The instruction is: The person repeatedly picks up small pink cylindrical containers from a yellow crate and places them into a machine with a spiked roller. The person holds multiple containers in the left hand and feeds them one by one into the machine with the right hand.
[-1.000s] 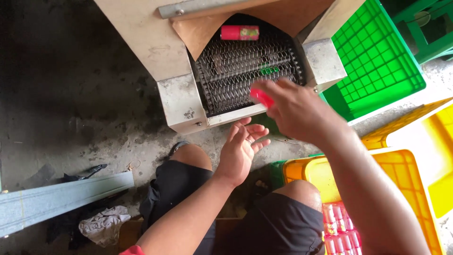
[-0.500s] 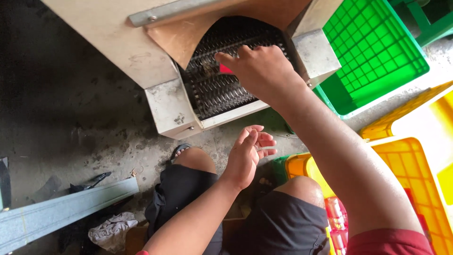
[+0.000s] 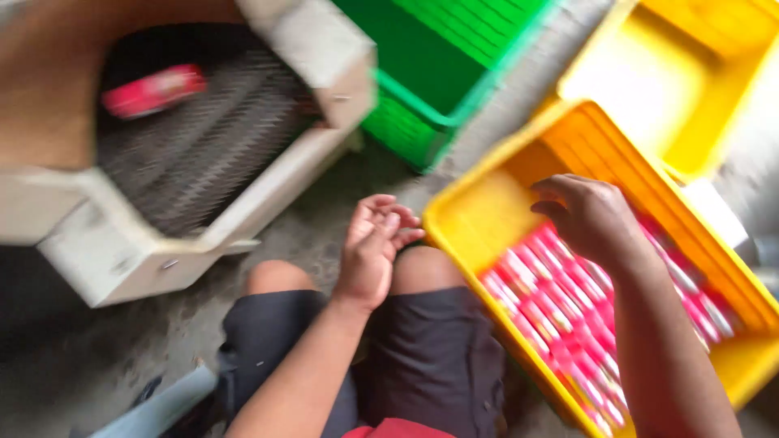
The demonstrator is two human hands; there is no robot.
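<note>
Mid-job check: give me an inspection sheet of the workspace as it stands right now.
Surface: rough grey concrete floor; the person sits low, knees up.
Job's things: red packets packed in rows in the near yellow crate; one red packet lies on the mesh belt of the machine.
Clutter: grey metal strip at the lower left.
Hands: left hand open, palm up, empty, above the knees; right hand over the crate's packets, fingers curled; a grasp cannot be told.
Cables: nothing seen.
Surroundings: green crate behind, second yellow crate to the right; image blurred.
</note>
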